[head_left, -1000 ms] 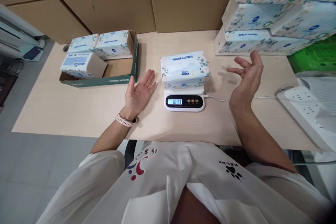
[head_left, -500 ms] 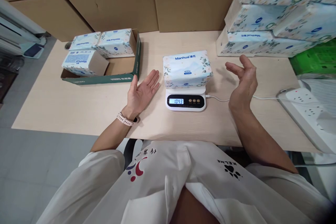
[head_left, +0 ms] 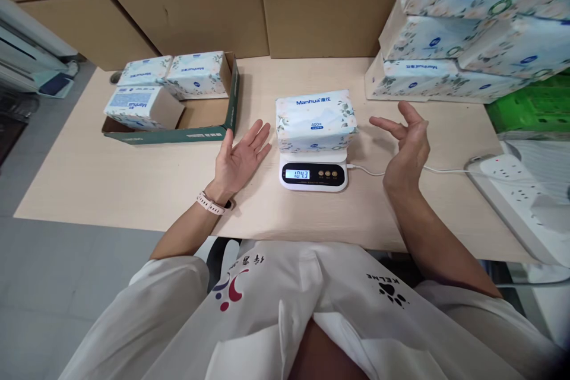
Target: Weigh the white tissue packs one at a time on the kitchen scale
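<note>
- Head view: the tissue pack [head_left: 316, 122] lies flat on the scale [head_left: 314, 173]. Its printed face is up, and its long axis runs left to right across the person's front. It overhangs the platform on both sides, and the lit display below it shows a reading.
- Head view: the left hand [head_left: 238, 157] is just left of the scale. It rests low on the table [head_left: 133, 184] with the palm up and the fingers spread, and it holds nothing. Its fingertips point toward the pack's left end and are close to it but not touching. A watch [head_left: 210, 203] is on that wrist.
- Head view: the right hand [head_left: 407, 142] is right of the scale, raised off the table. It is open, with the fingers loosely curled and the palm facing the pack's right end, and it is empty. A clear gap separates it from the pack, so the left hand is the nearer of the two.
- Head view: the pack sits between the two hands, one short end facing each palm.
- Head view: left of the scale and farther back, a cardboard tray [head_left: 234, 95] holds three similar packs [head_left: 169, 80].
- Head view: right of the scale and farther back stands a stack of packs [head_left: 445, 41]. A white cable [head_left: 445, 171] runs from the scale, under the right hand, toward a power strip [head_left: 507, 184].
</note>
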`<state>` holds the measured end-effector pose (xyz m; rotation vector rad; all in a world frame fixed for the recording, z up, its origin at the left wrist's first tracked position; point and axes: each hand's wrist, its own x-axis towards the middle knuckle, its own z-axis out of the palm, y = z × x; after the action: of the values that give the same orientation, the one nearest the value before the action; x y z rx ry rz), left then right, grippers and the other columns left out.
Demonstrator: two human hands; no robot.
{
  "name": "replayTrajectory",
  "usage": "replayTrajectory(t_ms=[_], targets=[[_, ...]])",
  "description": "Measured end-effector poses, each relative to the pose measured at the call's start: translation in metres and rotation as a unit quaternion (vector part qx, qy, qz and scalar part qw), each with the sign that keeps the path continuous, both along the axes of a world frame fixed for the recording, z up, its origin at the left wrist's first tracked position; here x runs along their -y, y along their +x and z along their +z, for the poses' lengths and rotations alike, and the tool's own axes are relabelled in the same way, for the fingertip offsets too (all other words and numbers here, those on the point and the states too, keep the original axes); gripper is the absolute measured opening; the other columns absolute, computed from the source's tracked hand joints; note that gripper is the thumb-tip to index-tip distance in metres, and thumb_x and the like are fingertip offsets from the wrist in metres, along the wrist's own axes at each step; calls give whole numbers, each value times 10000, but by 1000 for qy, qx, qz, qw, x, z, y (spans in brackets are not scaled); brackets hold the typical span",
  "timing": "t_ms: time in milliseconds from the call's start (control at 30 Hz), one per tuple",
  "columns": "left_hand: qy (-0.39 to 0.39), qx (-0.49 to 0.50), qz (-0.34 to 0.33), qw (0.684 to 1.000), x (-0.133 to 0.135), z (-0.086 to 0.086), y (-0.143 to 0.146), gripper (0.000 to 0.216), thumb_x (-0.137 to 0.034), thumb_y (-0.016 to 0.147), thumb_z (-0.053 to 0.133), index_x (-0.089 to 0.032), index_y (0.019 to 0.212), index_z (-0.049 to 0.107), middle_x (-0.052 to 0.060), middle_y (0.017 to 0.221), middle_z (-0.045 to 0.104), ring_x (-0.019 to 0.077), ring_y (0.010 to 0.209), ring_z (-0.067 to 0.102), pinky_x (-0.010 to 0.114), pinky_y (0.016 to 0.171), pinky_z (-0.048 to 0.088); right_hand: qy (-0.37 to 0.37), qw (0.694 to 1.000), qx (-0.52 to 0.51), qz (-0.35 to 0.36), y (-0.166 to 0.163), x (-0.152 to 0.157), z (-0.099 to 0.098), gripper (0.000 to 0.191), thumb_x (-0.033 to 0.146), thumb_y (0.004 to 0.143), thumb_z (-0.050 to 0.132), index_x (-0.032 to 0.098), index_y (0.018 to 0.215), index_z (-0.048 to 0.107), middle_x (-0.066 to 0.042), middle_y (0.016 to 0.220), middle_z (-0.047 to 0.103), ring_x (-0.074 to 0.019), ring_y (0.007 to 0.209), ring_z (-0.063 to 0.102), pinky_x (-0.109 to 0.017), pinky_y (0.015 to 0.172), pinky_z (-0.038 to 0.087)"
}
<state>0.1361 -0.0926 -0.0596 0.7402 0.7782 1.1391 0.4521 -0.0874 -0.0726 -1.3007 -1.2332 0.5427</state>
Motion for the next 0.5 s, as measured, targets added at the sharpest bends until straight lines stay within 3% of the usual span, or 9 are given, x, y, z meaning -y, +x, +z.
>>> replayTrajectory(t_ms=[500], targets=[[4, 10, -6, 1000, 3, 2, 1, 756, -719, 1069, 309, -214, 1532, 629, 65, 1671, 547, 267, 1703, 257, 469, 1402, 239, -15, 1000, -11, 7, -6, 2, 3, 721, 670, 1102, 248, 169, 1493, 589, -94, 1165, 828, -243, 1334, 684, -550, 1300, 370]])
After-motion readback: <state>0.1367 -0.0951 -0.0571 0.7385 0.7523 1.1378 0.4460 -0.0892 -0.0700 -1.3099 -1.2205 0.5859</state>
